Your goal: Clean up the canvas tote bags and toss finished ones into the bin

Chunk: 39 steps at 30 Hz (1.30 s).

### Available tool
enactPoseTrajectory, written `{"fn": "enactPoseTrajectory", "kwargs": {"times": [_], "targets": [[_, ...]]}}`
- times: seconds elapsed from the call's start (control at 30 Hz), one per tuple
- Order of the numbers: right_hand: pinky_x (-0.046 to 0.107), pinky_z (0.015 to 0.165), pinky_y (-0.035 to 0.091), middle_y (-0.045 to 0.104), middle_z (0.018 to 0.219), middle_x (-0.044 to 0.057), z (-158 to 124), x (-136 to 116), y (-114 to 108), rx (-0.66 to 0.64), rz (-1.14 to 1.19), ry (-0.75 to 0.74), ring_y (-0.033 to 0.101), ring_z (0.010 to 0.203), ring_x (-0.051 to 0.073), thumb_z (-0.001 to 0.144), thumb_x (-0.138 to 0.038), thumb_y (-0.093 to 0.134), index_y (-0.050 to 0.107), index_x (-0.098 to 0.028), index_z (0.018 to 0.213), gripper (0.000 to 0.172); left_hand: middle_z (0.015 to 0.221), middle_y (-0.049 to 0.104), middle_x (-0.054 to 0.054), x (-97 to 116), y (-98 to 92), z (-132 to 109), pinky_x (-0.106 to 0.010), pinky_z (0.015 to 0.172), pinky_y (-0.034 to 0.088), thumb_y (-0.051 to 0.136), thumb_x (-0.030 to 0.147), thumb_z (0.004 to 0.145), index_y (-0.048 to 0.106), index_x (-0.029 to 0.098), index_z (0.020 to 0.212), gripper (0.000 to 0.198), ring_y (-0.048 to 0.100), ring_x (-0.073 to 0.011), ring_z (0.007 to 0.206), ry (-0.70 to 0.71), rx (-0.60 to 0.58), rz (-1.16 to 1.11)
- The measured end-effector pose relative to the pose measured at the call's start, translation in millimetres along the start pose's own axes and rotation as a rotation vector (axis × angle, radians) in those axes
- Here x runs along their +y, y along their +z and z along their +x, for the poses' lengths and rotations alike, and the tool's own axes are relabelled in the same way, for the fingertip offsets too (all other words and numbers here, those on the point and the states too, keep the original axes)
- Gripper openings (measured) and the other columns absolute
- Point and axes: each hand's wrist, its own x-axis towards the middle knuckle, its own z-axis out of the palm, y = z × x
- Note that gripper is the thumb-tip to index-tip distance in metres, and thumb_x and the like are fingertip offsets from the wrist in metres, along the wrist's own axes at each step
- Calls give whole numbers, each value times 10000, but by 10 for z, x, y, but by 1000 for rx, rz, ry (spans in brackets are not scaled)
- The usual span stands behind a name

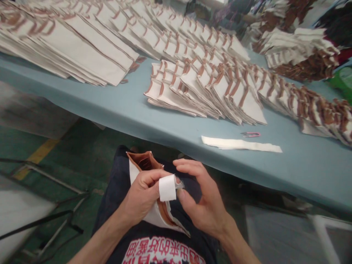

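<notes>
Over my lap, my left hand (143,194) is closed on a cream cloth pouch with brown trim (143,163) and pinches a small white label strip (167,187) folded over its edge. My right hand (202,200) sits just right of the strip, its fingers curled and the thumb tip touching the label's edge. The pouch hangs down between both hands towards my dark trousers.
A blue-topped table (115,110) runs ahead, covered with fanned rows of cream pouches with brown trim (209,91). Near its front edge lie a stack of white strips (240,144) and small pink snips (250,134). Metal frames stand on the green floor at left.
</notes>
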Motion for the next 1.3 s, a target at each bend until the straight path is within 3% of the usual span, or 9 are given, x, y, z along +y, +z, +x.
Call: {"fn": "enactPoseTrajectory", "kwargs": {"times": [0.13, 0.4, 0.57, 0.8, 0.93, 1.03, 1.2, 1.3], "targets": [[406, 1027, 537, 732, 1221, 88, 110, -42, 60, -139, 30, -149, 671, 1178, 229, 797, -34, 601, 688, -225, 1185, 441, 611, 698, -8, 25, 19, -47, -165, 539, 435, 876, 277, 658, 853, 159, 714, 132, 513, -97, 555, 1, -25, -4], [361, 923, 578, 780, 1052, 65, 154, -100, 146, -80, 82, -215, 738, 997, 198, 835, -63, 680, 697, -228, 986, 225, 535, 614, 20, 31, 109, -86, -172, 493, 375, 915, 248, 604, 788, 147, 557, 169, 402, -76, 509, 18, -65, -58], [334, 892, 578, 795, 969, 45, 190, -75, 213, -19, 146, -216, 749, 947, 182, 855, -76, 711, 683, -227, 945, 179, 587, 655, 5, 33, 94, -70, -195, 532, 407, 870, 255, 663, 823, 157, 638, 112, 451, -103, 551, 52, -73, -23], [312, 828, 573, 773, 900, 38, 150, -57, 323, 17, 252, -63, 714, 866, 174, 903, -118, 625, 678, -215, 857, 120, 629, 667, -5, -10, 54, -93, -243, 591, 464, 812, 353, 785, 794, 147, 761, 208, 536, -149, 591, 149, -32, 146], [260, 701, 543, 747, 838, 12, 122, 77, 350, 145, 278, 169, 673, 733, 147, 985, -262, 601, 687, -207, 902, 131, 594, 534, 45, -95, 44, -159, -210, 517, 381, 669, 503, 955, 654, 181, 810, 354, 445, -115, 535, 221, 196, 217], [253, 671, 519, 734, 808, 11, 78, 264, 382, 203, 182, 273, 664, 704, 146, 1016, -335, 570, 687, -199, 909, 209, 595, 469, 48, -162, -9, -210, -224, 529, 377, 499, 601, 1034, 519, 200, 711, 515, 401, -115, 532, 304, 319, 225], [238, 632, 489, 723, 745, 1, -279, 392, 541, 18, -64, 355, 680, 651, 145, 1031, -326, 500, 647, -203, 862, 256, 570, 402, 31, -278, -151, -234, -266, 535, 359, 418, 712, 1014, 380, 225, 595, 644, 373, -136, 547, 295, 341, 181], [241, 607, 479, 728, 725, 4, -538, 351, 641, 91, -234, 325, 694, 627, 157, 1033, -305, 481, 645, -206, 880, 245, 566, 390, 28, -337, -156, -181, -275, 543, 354, 402, 706, 1022, 370, 227, 581, 651, 357, -141, 550, 275, 394, 134]]}}
